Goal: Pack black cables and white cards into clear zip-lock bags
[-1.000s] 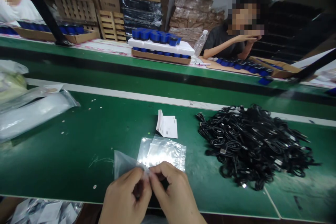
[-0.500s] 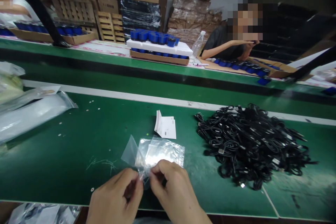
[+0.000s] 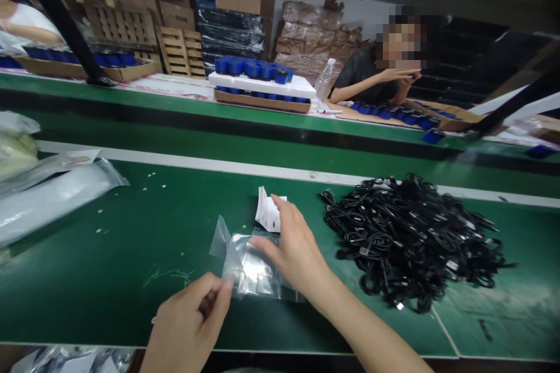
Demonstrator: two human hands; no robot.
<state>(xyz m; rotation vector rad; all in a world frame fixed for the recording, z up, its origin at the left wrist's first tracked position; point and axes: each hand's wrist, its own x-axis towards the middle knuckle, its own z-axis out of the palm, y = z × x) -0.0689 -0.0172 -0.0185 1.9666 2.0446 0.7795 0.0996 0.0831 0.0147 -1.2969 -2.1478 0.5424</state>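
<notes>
Between thumb and fingers my left hand pinches a clear plastic bag by its lower edge. More flat clear bags lie on the green bench just right of it. My right hand reaches over these bags with thumb and fingers apart, holding nothing. Its fingertips are over or at a small folded white paper leaflet; whether they touch it I cannot tell. The hand covers part of the leaflet and some of the bags.
A heap of black cables lies to the right. Large filled plastic bags are at the left. Beyond the bench, blue round items stand on a white foam tray, and a person leans on the far table. Packed bags show below the front edge.
My right hand has left the pinched bag and moved up and forward to the leaflet, its fingers opening. My left hand still holds the bag, slightly further left.
</notes>
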